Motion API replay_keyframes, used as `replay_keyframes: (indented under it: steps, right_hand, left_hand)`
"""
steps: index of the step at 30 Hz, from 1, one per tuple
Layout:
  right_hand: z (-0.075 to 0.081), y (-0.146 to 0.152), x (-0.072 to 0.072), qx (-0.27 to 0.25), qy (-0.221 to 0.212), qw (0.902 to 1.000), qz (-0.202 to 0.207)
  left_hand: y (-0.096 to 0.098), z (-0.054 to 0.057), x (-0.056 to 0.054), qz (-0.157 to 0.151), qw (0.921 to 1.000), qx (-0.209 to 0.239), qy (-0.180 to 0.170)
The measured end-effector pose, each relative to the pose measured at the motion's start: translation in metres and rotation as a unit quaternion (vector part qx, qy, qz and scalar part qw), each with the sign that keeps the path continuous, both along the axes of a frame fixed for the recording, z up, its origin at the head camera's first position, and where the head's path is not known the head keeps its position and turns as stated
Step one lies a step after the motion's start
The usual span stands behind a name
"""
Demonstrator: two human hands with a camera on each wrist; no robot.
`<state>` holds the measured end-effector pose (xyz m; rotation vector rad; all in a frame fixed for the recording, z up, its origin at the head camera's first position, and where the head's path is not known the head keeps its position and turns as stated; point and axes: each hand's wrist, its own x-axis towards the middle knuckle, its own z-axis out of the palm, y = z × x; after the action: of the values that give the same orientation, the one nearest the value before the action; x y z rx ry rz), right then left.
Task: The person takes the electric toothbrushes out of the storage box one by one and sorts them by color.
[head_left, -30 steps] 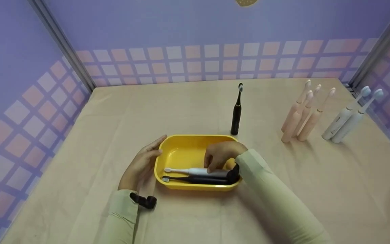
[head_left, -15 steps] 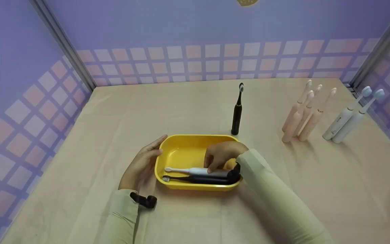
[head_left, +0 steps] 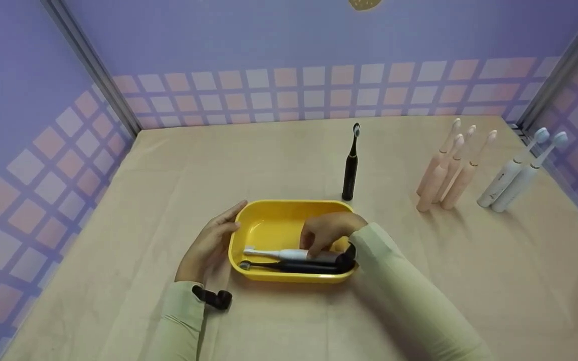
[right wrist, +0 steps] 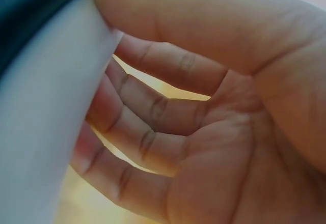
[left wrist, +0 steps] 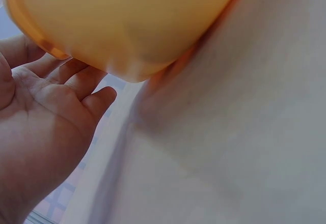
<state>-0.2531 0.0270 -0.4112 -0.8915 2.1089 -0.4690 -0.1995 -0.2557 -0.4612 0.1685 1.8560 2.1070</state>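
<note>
In the head view my right hand [head_left: 329, 231] reaches into a yellow plastic basin [head_left: 289, 202] and pinches the handle of a white electric toothbrush [head_left: 291, 254] lying lengthwise there. The right wrist view shows thumb and fingertips against the white handle [right wrist: 46, 96]. Right alongside, toward the front wall, lies a black electric toothbrush [head_left: 299, 266]; their lower ends are hidden behind the right wrist. My left hand [head_left: 211, 240] holds the basin's left end, thumb at the rim and the other fingers along the outer wall [left wrist: 137, 35].
Behind the basin another black electric toothbrush [head_left: 350, 173] stands upright. Several pink electric toothbrushes [head_left: 462, 183] stand in a cluster to the right, beside two white ones [head_left: 515, 185]. Patterned purple panels [head_left: 289, 45] enclose the cloth-covered table [head_left: 219, 160].
The white toothbrush has rolled about its length, so its bristles now show at the side of the head. The right fingers have shifted slightly with it; the left hand stays put.
</note>
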Motion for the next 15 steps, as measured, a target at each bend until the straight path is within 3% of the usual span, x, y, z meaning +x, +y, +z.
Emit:
replay_keyframes:
  steps: [8,15]
  right_hand:
    - [-0.003,-0.0005,-0.0011,-0.008,0.006,0.9998,0.014]
    - [-0.0058,0.0009,-0.0023,-0.017,-0.009,0.9998,0.001]
  left_hand:
    - [-0.0013,-0.0004,-0.0003,-0.003,0.9999,0.013,0.002]
    - [-0.0008,-0.0016,-0.0013,-0.007,0.9999,0.004,0.012]
